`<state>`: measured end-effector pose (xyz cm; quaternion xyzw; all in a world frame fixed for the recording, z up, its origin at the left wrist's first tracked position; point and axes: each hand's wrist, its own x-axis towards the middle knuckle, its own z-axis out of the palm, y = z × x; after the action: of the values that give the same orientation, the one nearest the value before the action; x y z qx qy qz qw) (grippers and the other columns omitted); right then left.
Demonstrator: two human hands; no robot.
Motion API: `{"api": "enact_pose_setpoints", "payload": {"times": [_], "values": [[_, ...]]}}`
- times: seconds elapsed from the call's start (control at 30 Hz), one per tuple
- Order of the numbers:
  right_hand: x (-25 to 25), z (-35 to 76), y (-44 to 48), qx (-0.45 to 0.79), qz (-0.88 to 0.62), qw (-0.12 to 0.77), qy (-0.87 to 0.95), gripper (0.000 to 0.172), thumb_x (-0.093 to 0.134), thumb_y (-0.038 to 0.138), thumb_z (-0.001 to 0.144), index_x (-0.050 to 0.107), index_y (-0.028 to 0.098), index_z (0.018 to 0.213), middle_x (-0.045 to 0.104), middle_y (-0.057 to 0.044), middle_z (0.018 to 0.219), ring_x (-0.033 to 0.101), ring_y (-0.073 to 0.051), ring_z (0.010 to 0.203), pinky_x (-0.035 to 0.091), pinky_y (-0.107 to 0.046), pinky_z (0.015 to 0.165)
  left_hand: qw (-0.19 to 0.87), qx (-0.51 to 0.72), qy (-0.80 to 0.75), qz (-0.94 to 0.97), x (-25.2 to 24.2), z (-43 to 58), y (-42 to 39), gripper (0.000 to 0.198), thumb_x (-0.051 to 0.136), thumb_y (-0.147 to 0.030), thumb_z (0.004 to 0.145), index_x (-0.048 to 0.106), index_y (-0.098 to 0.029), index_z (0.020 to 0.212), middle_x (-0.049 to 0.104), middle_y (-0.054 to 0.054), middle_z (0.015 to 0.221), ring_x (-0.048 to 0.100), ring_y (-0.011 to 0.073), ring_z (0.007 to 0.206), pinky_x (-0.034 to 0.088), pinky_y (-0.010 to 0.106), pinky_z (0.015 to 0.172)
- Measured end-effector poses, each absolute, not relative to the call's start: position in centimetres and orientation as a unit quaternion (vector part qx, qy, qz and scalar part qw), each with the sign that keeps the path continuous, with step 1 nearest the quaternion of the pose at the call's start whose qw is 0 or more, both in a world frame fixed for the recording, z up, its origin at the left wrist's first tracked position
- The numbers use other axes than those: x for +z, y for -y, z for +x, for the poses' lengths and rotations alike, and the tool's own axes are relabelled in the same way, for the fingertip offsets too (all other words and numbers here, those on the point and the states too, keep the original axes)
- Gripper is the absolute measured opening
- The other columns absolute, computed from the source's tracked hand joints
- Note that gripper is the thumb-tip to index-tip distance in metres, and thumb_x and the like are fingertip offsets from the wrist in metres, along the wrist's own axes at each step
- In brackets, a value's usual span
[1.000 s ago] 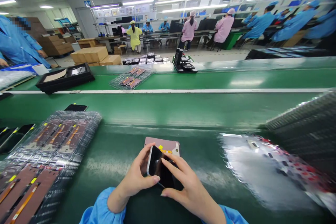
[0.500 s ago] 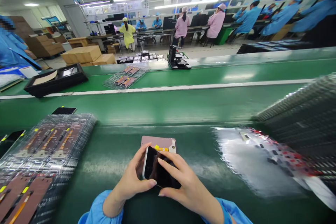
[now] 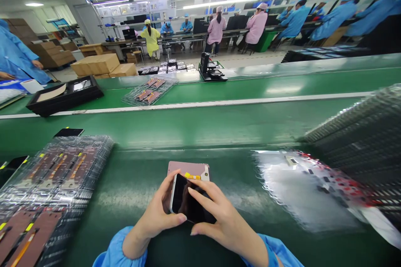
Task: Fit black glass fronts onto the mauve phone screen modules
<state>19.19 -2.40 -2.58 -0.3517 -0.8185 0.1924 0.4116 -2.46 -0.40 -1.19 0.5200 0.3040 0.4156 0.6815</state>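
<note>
Resting low at centre of the green surface (image 3: 200,133), a black phone screen (image 3: 189,205) is held by both hands: left hand (image 3: 159,216) fingers wrapped on its left edge, right hand (image 3: 224,223) fingers curled over its right side. A pink panel (image 3: 189,170) is seen just behind it, w/ clear tray stacks (image 3: 56,175) to the left & a plastic sheet (image 3: 300,192) to the right.

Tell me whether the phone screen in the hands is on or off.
Off: the phone, held between the left hand and right hand, shows plain black glass with only ceiling-light reflections, no lit image.
</note>
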Motion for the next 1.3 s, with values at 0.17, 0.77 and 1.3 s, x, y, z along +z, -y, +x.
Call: {"api": "enact_pose_setpoints", "payload": {"times": [0.17, 0.77, 1.3], "values": [[-2.8, 19.1, 2.5, 0.157, -0.364, 0.42, 0.816, 0.081, 0.072, 0.057, 0.078, 0.041, 0.027, 0.146, 0.055, -0.016, 0.137, 0.052, -0.034, 0.126, 0.048, -0.054, 0.1, 0.725, 0.435, -0.295, 0.446, -1.3, -1.9, 0.7, 0.085, 0.089, -0.036, 0.062, 0.052, -0.036, 0.138, 0.054, 0.006, 0.146, 0.044, 0.0314, 0.137, 0.034, 0.041, 0.114], [-2.1, 19.7, 2.2, 0.737, -0.363, 0.326, 0.468, 0.044, 0.058, 0.055, 0.09, 0.073, 0.016, 0.104, 0.078, -0.008, 0.083, 0.076, -0.021, 0.074, 0.056, -0.027, 0.064, 0.738, 0.435, -0.405, 0.32, 0.6, -3.8, -3.6, 0.041, 0.055, -0.042, 0.094, 0.065, -0.015, 0.123, 0.075, 0.012, 0.106, 0.071, 0.0208, 0.088, 0.061, 0.03, 0.071], [-3.6, 20.0, 2.2, 0.606, -0.441, 0.493, 0.442, 0.036, 0.058, 0.05, 0.093, 0.071, 0.02, 0.109, 0.078, -0.007, 0.092, 0.075, -0.023, 0.076, 0.061, -0.036, 0.075, 0.633, 0.309, -0.454, 0.546, -0.6, -0.8, 0.2, 0.036, 0.066, -0.044, 0.083, 0.062, -0.015, 0.063, 0.06, -0.001, 0.064, 0.051, 0.0079, 0.049, 0.041, 0.022, 0.053]]}}
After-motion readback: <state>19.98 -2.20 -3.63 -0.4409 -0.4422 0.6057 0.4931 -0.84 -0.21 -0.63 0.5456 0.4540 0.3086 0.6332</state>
